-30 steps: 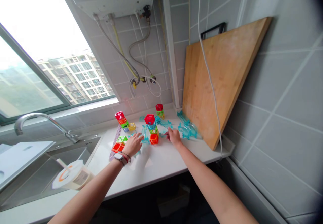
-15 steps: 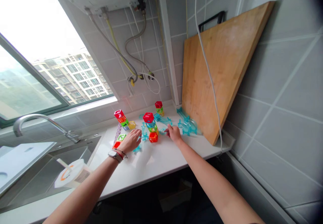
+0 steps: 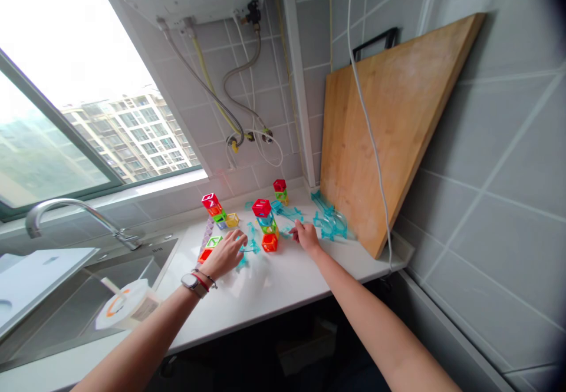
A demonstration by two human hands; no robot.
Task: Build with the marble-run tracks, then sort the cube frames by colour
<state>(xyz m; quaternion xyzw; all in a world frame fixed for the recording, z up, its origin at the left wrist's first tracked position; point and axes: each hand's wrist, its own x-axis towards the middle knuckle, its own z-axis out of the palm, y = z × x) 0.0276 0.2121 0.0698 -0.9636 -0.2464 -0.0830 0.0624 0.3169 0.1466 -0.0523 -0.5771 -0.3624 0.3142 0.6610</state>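
A tower of stacked see-through blocks (image 3: 264, 222), red on top, blue and green-yellow in the middle and orange at the base, stands between my hands. To its left, my left hand (image 3: 226, 253) hovers low with loosely bent, slightly parted fingers, beside teal plastic pieces (image 3: 253, 244). Whether it touches them I cannot tell. On the tower's other side my right hand (image 3: 306, 236) is closed, thumb against curled fingers; a small teal piece (image 3: 285, 231) shows by its fingertips. What lies inside that grip is hidden. Green and red-orange frames (image 3: 214, 241) sit next to my left hand.
Behind stand a leaning block stack (image 3: 213, 204) with a yellow frame (image 3: 232, 220) beside it, and a shorter stack (image 3: 280, 191). More teal pieces (image 3: 331, 222) lie near the wooden board (image 3: 375, 132). A sink (image 3: 161, 265) with a faucet (image 3: 73, 203) is at left.
My left hand has drawn back slightly to the left and down, away from the tower, uncovering more of the teal pieces. The right hand stays nearly in place. The view has tilted slightly.
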